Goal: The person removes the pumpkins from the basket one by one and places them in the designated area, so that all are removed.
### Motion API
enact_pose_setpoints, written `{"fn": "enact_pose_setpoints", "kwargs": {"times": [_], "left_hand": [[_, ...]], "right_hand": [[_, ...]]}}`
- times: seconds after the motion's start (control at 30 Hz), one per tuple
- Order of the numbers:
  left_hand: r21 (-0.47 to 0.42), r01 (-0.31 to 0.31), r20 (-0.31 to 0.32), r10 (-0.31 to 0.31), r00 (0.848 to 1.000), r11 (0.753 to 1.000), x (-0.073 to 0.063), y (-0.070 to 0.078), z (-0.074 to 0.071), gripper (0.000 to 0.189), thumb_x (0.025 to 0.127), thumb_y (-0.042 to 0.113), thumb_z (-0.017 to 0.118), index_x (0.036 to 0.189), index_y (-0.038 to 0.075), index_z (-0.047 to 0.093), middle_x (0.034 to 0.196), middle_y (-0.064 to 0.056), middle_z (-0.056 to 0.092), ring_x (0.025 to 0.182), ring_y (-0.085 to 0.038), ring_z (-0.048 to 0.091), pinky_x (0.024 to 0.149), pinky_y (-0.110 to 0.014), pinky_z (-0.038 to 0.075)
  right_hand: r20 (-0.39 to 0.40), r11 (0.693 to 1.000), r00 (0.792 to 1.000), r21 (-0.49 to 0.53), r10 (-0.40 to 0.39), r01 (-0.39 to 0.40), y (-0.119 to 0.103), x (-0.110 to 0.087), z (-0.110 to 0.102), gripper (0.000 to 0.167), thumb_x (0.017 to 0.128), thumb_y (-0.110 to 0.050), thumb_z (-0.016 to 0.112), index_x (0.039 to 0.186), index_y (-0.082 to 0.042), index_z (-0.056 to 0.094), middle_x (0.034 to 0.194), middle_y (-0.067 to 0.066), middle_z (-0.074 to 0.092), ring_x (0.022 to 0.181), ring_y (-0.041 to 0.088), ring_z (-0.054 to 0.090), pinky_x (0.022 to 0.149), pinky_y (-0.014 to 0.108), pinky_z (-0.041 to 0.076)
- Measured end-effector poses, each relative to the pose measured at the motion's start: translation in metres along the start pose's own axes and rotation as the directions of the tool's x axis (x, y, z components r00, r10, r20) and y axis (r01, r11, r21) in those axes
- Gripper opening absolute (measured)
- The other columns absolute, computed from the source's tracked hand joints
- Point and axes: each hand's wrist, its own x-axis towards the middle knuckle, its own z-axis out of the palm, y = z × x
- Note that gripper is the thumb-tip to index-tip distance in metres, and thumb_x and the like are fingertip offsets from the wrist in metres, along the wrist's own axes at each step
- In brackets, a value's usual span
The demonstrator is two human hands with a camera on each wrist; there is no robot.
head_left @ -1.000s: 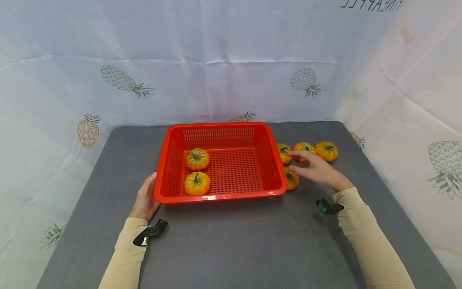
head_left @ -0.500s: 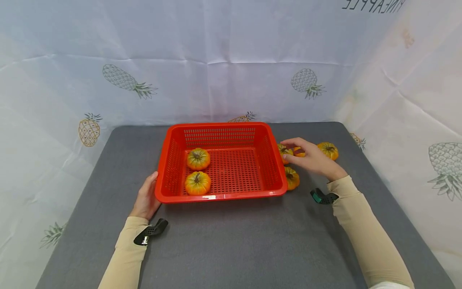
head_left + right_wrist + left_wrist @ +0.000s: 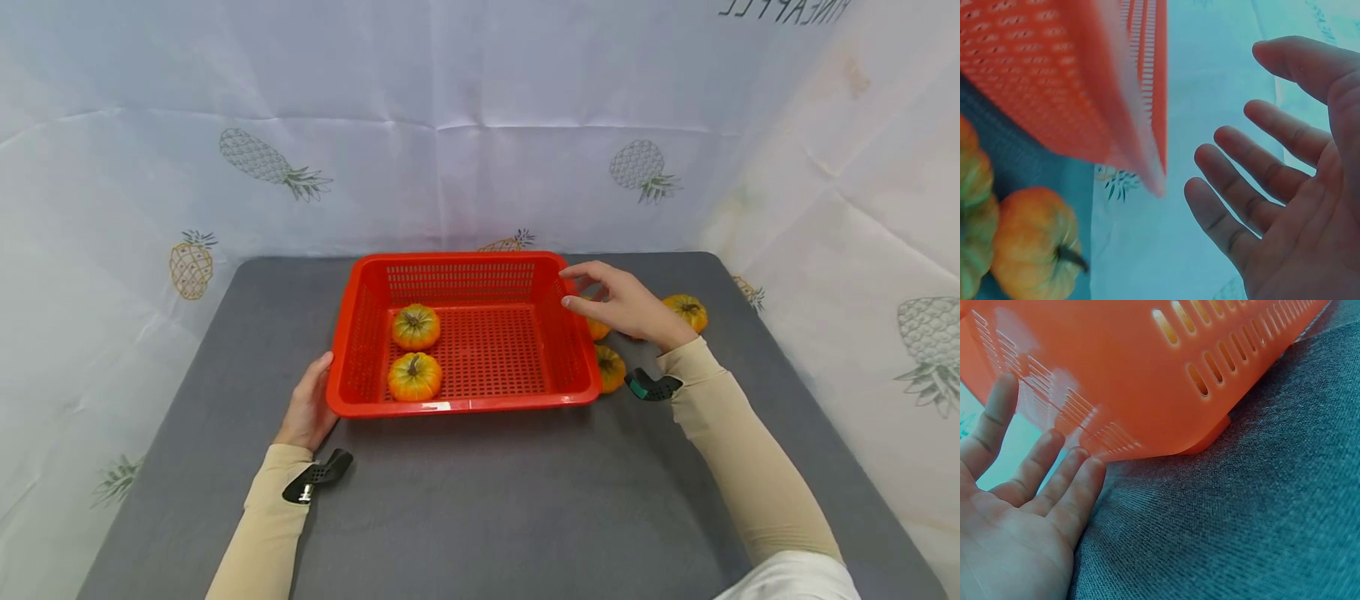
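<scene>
A red plastic basket (image 3: 465, 406) sits on the grey table, with two small orange pumpkins, a rear one (image 3: 416, 327) and a front one (image 3: 415, 377), at its left end. My left hand (image 3: 306, 408) rests along the basket's left side; in the left wrist view its relaxed fingers (image 3: 1082, 487) reach the slotted wall. My right hand (image 3: 626, 304) hovers around the basket's right rim, holding nothing. The right wrist view shows its fingers spread and apart from the basket (image 3: 1110, 81). Beneath and beside this hand lie more pumpkins (image 3: 611, 368), partly hidden.
Another pumpkin (image 3: 685, 312) lies farther right on the grey tabletop (image 3: 480, 500). In the right wrist view, a pumpkin with a dark stem (image 3: 1032, 244) shows near the basket. A white cloth with pineapple prints (image 3: 375, 183) hangs behind the table.
My right hand has moved left and slightly away from me, from over the pumpkins to the basket's right rim. The left hand stays at the basket's side.
</scene>
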Motion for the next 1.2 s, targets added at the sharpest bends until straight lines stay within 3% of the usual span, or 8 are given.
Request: {"fn": "enact_pose_setpoints", "kwargs": {"times": [0.23, 0.6, 0.77, 0.97, 1.2], "left_hand": [[-0.014, -0.016, 0.019, 0.016, 1.0, 1.0, 0.001, 0.001, -0.003, 0.039, 0.11, 0.039, 0.031, 0.121, 0.016, 0.062, 0.108, 0.006, 0.072, 0.098, -0.009, 0.067, 0.087, -0.026, 0.056], [-0.036, -0.023, 0.039, 0.024, 0.999, 0.999, -0.002, 0.0, -0.006, 0.04, 0.11, 0.036, 0.03, 0.122, 0.016, 0.062, 0.108, 0.006, 0.072, 0.097, -0.009, 0.068, 0.087, -0.026, 0.056], [-0.018, -0.016, 0.027, 0.016, 0.999, 1.0, -0.001, 0.001, -0.006, 0.039, 0.11, 0.038, 0.031, 0.122, 0.017, 0.062, 0.108, 0.007, 0.072, 0.097, -0.009, 0.067, 0.087, -0.026, 0.055], [-0.022, -0.01, 0.028, 0.01, 1.0, 1.0, 0.002, 0.002, -0.005, 0.038, 0.11, 0.037, 0.032, 0.121, 0.018, 0.063, 0.108, 0.007, 0.073, 0.097, -0.008, 0.067, 0.088, -0.026, 0.055], [-0.008, -0.007, 0.011, 0.007, 1.0, 1.0, 0.003, 0.001, -0.005, 0.038, 0.11, 0.038, 0.03, 0.12, 0.02, 0.062, 0.108, 0.009, 0.072, 0.096, -0.007, 0.067, 0.087, -0.025, 0.056]], "right_hand": [[0.009, 0.999, 0.999, 0.017, -0.038, 0.038, -0.022, 0.017, 0.0, 0.047, 0.099, -0.038, 0.065, 0.141, -0.023, 0.054, 0.14, 0.0, 0.056, 0.122, 0.022, 0.054, 0.101, 0.046, 0.046], [0.056, 0.994, 0.992, 0.026, -0.11, 0.109, -0.056, 0.043, 0.009, 0.049, 0.099, -0.038, 0.065, 0.143, -0.022, 0.053, 0.143, 0.003, 0.055, 0.117, 0.02, 0.054, 0.093, 0.045, 0.047], [0.065, 0.99, 0.988, 0.028, -0.14, 0.138, -0.068, 0.055, 0.013, 0.046, 0.098, -0.039, 0.066, 0.141, -0.026, 0.054, 0.141, -0.003, 0.056, 0.118, 0.016, 0.054, 0.094, 0.043, 0.047], [0.079, 0.981, 0.978, 0.037, -0.193, 0.191, -0.085, 0.071, 0.015, 0.047, 0.098, -0.035, 0.067, 0.141, -0.021, 0.055, 0.141, -0.003, 0.057, 0.123, 0.021, 0.056, 0.101, 0.042, 0.047], [0.095, 0.973, 0.968, 0.018, -0.232, 0.231, -0.102, 0.084, 0.018, 0.049, 0.097, -0.037, 0.068, 0.142, -0.022, 0.054, 0.14, -0.005, 0.057, 0.12, 0.019, 0.057, 0.099, 0.038, 0.048]]}}
